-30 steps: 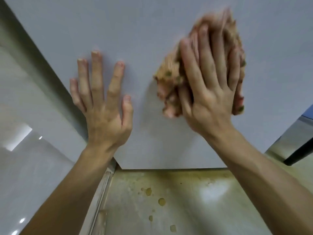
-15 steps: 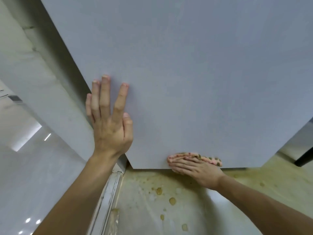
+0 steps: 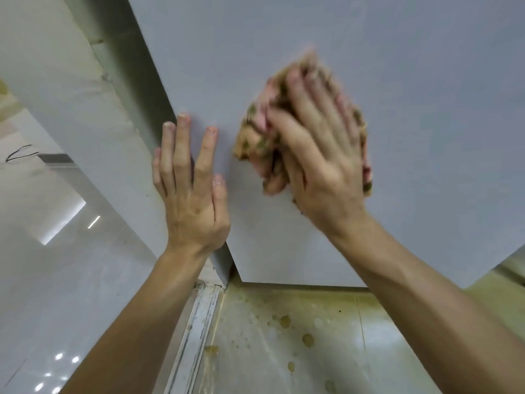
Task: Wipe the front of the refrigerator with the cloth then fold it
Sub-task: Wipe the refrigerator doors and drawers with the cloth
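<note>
Nearest us, the left hand (image 3: 190,191) lies flat with its fingers straight. It holds nothing, and its palm braces on the refrigerator (image 3: 412,109) front beside the door's left edge. Just to its right, the right hand (image 3: 321,155) is spread wide, fingers extended, pressing the cloth (image 3: 255,143) against the panel rather than gripping it. Blur hides how the thumb sits.

We judge the wiping step to be in hand and the folding not yet begun. The next move calls for even palm pressure so the wad slides without slipping out from under the fingers. The broad panel to the right and above likely still needs passes.

The cloth is crumpled into a lump, pinkish tan with green flecks, touching the door around mid-height. Its long axis, as far as we can tell, runs up the door along the fingers. A blurred peak points upward past the fingertips, and a corner juts left toward the other hand.

Beyond, below the door's bottom edge, the floor (image 3: 284,336) shows brownish spots.
</note>
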Demonstrator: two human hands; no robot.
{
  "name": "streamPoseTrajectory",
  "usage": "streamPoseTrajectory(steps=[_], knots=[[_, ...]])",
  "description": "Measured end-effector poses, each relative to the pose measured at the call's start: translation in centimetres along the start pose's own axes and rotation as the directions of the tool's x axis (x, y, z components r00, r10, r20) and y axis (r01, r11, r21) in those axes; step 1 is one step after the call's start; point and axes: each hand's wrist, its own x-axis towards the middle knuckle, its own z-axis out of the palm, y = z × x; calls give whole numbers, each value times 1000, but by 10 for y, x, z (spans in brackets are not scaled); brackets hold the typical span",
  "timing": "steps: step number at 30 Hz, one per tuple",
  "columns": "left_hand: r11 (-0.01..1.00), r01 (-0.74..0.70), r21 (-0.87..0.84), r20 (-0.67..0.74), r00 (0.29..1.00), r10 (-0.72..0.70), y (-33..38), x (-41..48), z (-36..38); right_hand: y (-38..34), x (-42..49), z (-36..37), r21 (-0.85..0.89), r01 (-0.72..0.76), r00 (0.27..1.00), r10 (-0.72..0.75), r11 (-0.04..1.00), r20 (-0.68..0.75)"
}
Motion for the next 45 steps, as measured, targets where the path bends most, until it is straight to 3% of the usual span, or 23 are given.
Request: streamPoseTrajectory(steps=[2,4,7,9,11,15,18,20,23,25,27,28,29,30,31,32,36,40,41,43,45], knots=[[1000,10,-28,-18,1000,-11,-4,3,-2,-8,17,10,-70,-57,991,48,996,-125],[998,15,-59,-34,999,-17,-6,4,-2,-15,4,19,-68,-35,994,28,997,-102],[997,17,-78,-63,998,-22,-9,5,1,-19,-63,27,61,135,963,-146,989,225],[998,1,-69,-62,998,-5,-11,4,2,-15,-128,27,189,200,824,-269,961,499],[999,-13,-42,-48,999,11,-14,2,2,-9,-183,24,247,241,651,-345,938,676],[1000,-17,14,-26,1000,18,-24,0,-2,-4,-220,16,207,298,502,-338,932,797],[999,-39,14,-1,999,39,-25,0,-6,-8,-206,18,200,231,534,-296,952,792],[998,-58,-2,11,998,58,-23,1,-8,-18,-177,25,204,195,653,-282,959,703],[998,-63,-19,16,998,63,-22,3,-10,-40,-116,42,110,113,891,-150,988,429],[998,-63,-22,17,998,64,-21,4,-11,-52,-93,56,57,31,970,-44,998,240],[998,-65,-26,11,998,65,-21,4,-10,-59,-103,67,69,46,974,-60,997,219],[998,-62,-28,3,998,62,-21,4,-9,-60,-123,71,118,94,942,-127,989,312],[998,-59,-31,-4,998,59,-21,4,-8,-60,-150,73,199,140,855,-220,970,469],[998,-55,-37,-9,998,55,-21,3,-6,-57,-180,71,279,145,721,-294,949,628],[998,-54,-44,-15,998,53,-21,2,-5,-51,-210,66,325,119,597,-330,938,732],[997,-57,-51,-21,998,56,-21,1,-4,-42,-239,57,325,103,536,-328,940,778],[999,-35,-38,-56,998,32,-15,0,1,-2,-293,23,196,281,462,-311,940,830],[999,-31,37,-57,998,33,4,-8,12,25,-264,-3,197,249,478,-297,948,827],[998,-51,41,-53,997,53,10,-9,16,29,-247,-10,205,228,512,-296,952,806],[995,-90,31,-59,994,92,24,-9,21,39,-206,-27,202,212,625,-292,956,724],[994,-108,21,-66,992,109,35,-6,24,48,-157,-40,116,205,804,-235,972,546]])
